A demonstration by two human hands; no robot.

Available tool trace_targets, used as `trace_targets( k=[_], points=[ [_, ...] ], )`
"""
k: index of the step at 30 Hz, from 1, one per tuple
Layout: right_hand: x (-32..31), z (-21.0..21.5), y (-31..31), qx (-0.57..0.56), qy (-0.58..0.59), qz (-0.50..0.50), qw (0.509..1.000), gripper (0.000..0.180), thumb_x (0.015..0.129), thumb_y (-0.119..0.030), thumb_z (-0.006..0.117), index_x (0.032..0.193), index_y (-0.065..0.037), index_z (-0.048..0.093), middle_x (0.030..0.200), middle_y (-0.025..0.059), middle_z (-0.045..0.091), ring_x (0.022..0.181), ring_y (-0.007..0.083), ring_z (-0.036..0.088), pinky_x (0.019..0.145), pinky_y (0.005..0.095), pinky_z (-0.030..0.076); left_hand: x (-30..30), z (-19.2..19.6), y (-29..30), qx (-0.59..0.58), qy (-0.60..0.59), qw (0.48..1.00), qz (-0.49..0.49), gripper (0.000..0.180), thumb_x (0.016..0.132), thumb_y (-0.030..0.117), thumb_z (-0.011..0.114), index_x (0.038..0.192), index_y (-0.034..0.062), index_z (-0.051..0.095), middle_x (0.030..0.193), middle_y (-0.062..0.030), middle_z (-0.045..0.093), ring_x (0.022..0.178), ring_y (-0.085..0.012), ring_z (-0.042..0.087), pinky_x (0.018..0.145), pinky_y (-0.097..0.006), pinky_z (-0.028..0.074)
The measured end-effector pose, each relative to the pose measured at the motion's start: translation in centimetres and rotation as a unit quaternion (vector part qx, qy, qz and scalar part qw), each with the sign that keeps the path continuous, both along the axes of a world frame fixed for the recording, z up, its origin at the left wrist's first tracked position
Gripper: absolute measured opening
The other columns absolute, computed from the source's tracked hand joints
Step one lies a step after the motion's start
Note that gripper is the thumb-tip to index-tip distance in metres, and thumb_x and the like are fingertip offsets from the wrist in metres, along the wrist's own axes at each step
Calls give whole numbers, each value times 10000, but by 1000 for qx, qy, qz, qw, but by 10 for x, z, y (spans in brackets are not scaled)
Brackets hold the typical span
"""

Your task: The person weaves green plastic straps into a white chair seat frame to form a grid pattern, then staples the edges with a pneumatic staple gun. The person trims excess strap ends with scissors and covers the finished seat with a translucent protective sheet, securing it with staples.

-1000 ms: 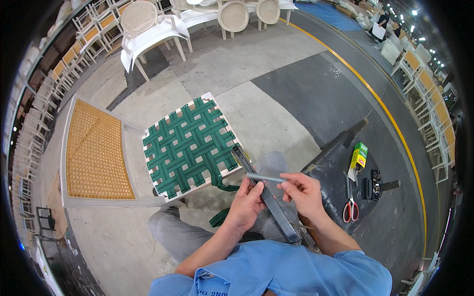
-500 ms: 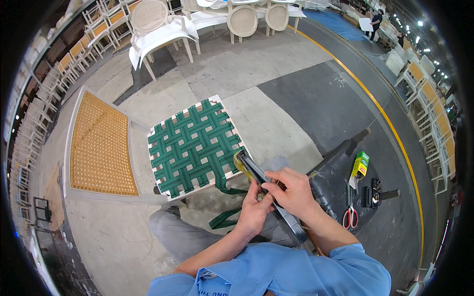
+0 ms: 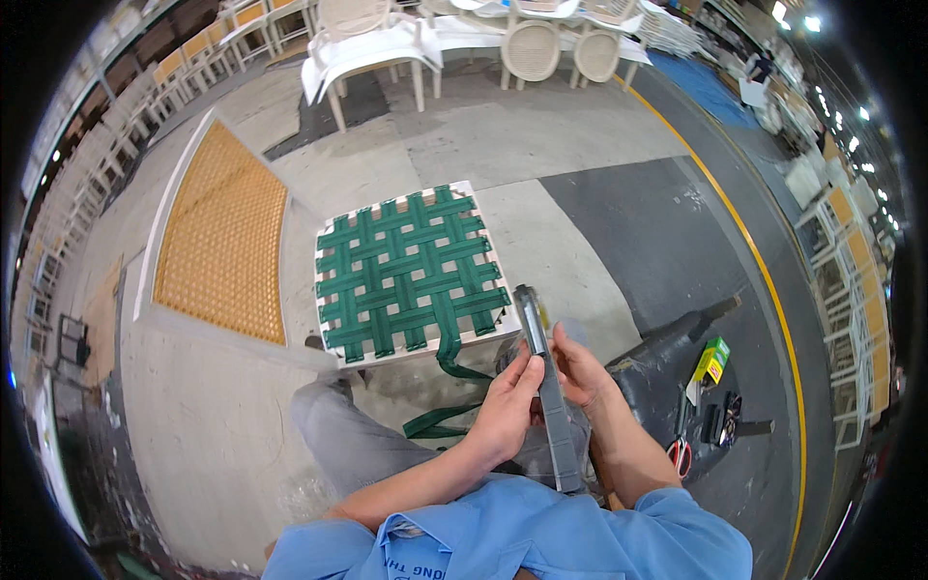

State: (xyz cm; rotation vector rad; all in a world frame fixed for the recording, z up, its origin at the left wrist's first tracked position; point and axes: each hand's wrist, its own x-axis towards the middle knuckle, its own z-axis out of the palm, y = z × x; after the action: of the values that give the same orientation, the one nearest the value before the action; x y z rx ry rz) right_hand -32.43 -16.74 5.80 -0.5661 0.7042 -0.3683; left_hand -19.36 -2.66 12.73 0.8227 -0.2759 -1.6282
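A long dark grey staple gun [image 3: 555, 411] lies lengthwise over my lap, its head pointing away from me. My left hand [image 3: 505, 411] is closed on it from the left, thumb along its side. On the other side, my right hand [image 3: 583, 375] grips it too, with part of the fingers hidden behind the tool. Just ahead is a chair seat woven of green webbing [image 3: 406, 275] on a pale frame. One webbing strap [image 3: 449, 343] hangs loose over the seat's near edge, and a green length [image 3: 440, 423] reappears beside my left forearm.
The chair's cane backrest [image 3: 227, 237] stands left of the seat. At right, a black stool-like surface [image 3: 643, 387] bears red-handled scissors [image 3: 680, 456], a green-yellow box [image 3: 712, 360] and small dark items. White-covered chairs [image 3: 372, 53] stand at the back; more line both sides.
The staple gun has turned more upright in view, its head moving right, away from the seat edge. My right hand has shifted from atop the tool to its right side. The view has shifted slightly.
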Motion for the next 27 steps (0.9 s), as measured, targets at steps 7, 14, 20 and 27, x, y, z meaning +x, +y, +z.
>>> trace_targets(
  k=[7,14,20,27],
  points=[
    [35,0,12,75,-45,-22,996,570,1053,-598,489,1117,-61,670,780,35,645,530,92,530,544,261,497,9,-8,14,8,-11,999,37,523,1125,435,409,1566,154,394,1247,-74,652,911,-212,692,773,-402,618],
    [32,20,-22,-130,39,-97,986,573,1018,-669,495,955,-108,592,767,19,600,625,140,575,558,302,492,3,-21,49,-25,-256,963,-81,615,1043,288,636,1525,12,372,1225,-98,587,988,-157,634,878,-343,534],
    [59,42,6,-202,81,-63,974,560,1029,-620,533,1075,-65,592,827,25,595,716,135,571,641,289,490,18,-27,16,-69,-357,921,139,431,1050,261,621,1349,-32,516,1095,-86,646,981,-143,608,882,-318,513],
    [53,48,32,-275,115,-46,954,433,1060,-505,562,1115,-76,588,875,22,608,739,115,595,630,286,513,30,-13,5,-71,-228,961,138,297,1093,225,553,1279,-6,551,952,-17,606,870,-91,555,813,-261,475]
  ],
)
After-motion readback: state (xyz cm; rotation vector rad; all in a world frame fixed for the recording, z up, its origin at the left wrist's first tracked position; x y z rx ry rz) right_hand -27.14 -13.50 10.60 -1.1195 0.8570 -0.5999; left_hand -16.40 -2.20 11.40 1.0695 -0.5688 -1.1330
